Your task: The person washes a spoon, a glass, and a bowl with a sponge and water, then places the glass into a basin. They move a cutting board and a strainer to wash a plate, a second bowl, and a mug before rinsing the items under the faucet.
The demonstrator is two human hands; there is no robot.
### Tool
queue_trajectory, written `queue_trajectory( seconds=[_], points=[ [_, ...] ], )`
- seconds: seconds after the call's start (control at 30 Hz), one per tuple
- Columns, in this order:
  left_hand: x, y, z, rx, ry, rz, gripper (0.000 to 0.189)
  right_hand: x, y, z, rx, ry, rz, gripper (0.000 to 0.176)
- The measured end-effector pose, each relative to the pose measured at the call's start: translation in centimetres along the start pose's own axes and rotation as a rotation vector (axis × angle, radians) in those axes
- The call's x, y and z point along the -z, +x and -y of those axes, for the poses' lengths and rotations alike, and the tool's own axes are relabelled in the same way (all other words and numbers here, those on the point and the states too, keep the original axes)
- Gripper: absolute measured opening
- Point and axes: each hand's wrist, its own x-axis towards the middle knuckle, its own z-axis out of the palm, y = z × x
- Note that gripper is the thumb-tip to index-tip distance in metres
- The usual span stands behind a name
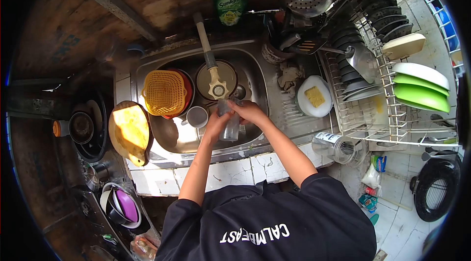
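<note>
Over the sink (pixel 265 106), my left hand (pixel 216 122) and my right hand (pixel 248 112) are both closed around a transparent drinking glass (pixel 229 131). My left fingers wrap its left side, while my right hand grips it near the upper end. Just left of my hands sits a light-coloured mug (pixel 197 116). A faucet (pixel 214 72) with a star-shaped spout end points down above a round pot or lid (pixel 200 82) in the basin. Farther left, a yellow plastic basket (pixel 164 92) rests on a red bowl (pixel 188 89).
A yellow sponge (pixel 314 97) lies in a white soapy bowl (pixel 306 108) on the drainboard. Right of it stands a wire dish rack (pixel 365 131) with plates and bowls. A wooden cutting board (pixel 129 131) leans at the sink's left edge. A glass jar (pixel 343 149) lies near the counter edge.
</note>
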Motion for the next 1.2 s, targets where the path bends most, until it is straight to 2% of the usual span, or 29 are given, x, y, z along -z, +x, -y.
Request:
queue_trajectory(
  seconds=[0.07, 0.1, 0.17, 0.2, 0.27, 0.33, 0.4, 0.47, 0.5, 0.53, 0.57, 0.6, 0.63, 0.67, 0.7, 0.77, 0.83, 0.87, 0.93, 1.0, 1.03, 1.1, 1.13, 1.2],
  points=[
    [-0.1, -0.6, -0.2, 0.217, -0.190, 0.048, 0.068, 0.4, 0.0, -1.9, -0.051, 0.051, 0.026, 0.062],
    [0.0, -0.5, -0.1, 0.217, -0.190, 0.049, 0.068, 0.7, -0.2, -2.2, -0.092, 0.090, 0.058, 0.059],
    [0.5, -0.5, 0.2, 0.420, -0.423, 0.123, 0.048, 1.4, -1.4, -3.5, -0.081, 0.146, 0.050, 0.055],
    [0.6, -0.5, -0.2, 0.418, -0.425, 0.119, 0.048, 2.1, -2.1, -3.7, -0.060, 0.197, 0.040, 0.051],
    [0.6, -0.8, -1.7, 0.477, -0.665, 0.098, 0.042, 3.9, -3.6, -4.4, 0.012, 0.250, -0.060, 0.045],
    [1.1, -0.9, -3.9, 0.474, -0.686, 0.104, 0.042, 6.4, -6.3, -3.6, 0.071, 0.376, -0.196, 0.041],
    [1.7, -0.1, -3.7, 0.470, -0.709, 0.115, 0.043, 9.8, -8.1, -3.7, 0.229, 0.429, -0.372, 0.036],
    [2.6, 1.8, -0.8, 0.334, -0.527, 0.118, 0.049, 13.6, -9.3, -4.3, 0.336, 0.390, -0.610, 0.031],
    [2.6, 2.1, -0.5, 0.333, -0.523, 0.124, 0.049, 15.7, -9.6, -5.0, 0.361, 0.356, -0.709, 0.033],
    [2.5, 2.2, -0.3, 0.223, -0.394, 0.106, 0.049, 17.6, -9.6, -6.0, 0.383, 0.321, -0.809, 0.035],
    [2.4, 2.3, -0.3, 0.113, -0.265, 0.089, 0.053, 19.3, -9.5, -7.2, 0.383, 0.324, -0.816, 0.035],
    [2.2, 2.4, -0.4, 0.110, -0.264, 0.096, 0.053, 21.0, -9.2, -8.5, 0.356, -0.043, -0.960, 0.040],
    [2.0, 2.5, -0.6, 0.002, -0.221, 0.099, 0.060, 21.6, -9.3, -8.6, 0.317, -0.418, -1.083, 0.046],
    [1.7, 2.4, -0.6, -0.103, -0.181, 0.103, 0.067, 21.8, -9.3, -8.9, 0.302, -0.455, -1.030, 0.058],
    [1.5, 2.2, -0.8, -0.104, -0.185, 0.112, 0.067, 21.7, -9.2, -8.9, 0.297, -0.460, -1.039, 0.058],
    [1.0, 2.1, -1.3, -0.134, -0.276, 0.086, 0.076, 21.4, -8.7, -9.3, 0.232, -0.682, -0.889, 0.069],
    [0.5, 2.0, -0.6, -0.148, -0.285, 0.083, 0.079, 20.9, -7.4, -9.6, 0.173, -0.677, -0.890, 0.073],
    [0.4, 1.7, -0.4, -0.132, -0.213, 0.007, 0.077, 20.6, -6.9, -9.8, 0.127, -0.671, -0.872, 0.076],
    [0.9, 1.4, -0.1, -0.118, -0.137, -0.091, 0.075, 20.3, -6.1, -9.8, 0.079, -0.678, -0.859, 0.074],
    [1.2, 1.3, 0.4, 0.035, -0.199, -0.017, 0.064, 19.8, -5.2, -9.6, 0.038, -0.692, -0.836, 0.073],
    [1.4, 1.5, 0.5, 0.032, -0.201, -0.030, 0.064, 19.9, -4.9, -9.3, 0.021, -0.690, -0.848, 0.070],
    [1.6, 1.7, 0.6, 0.242, -0.518, -0.018, 0.050, 19.5, -4.9, -8.9, -0.026, -0.681, -0.877, 0.065],
    [1.5, 1.9, 0.4, 0.237, -0.519, -0.020, 0.050, 19.4, -5.5, -8.3, -0.033, -0.639, -0.848, 0.061],
    [1.3, 1.7, 0.1, 0.289, -0.839, 0.043, 0.053, 19.0, -6.0, -8.5, 0.036, -0.581, -0.904, 0.056]
  ],
)
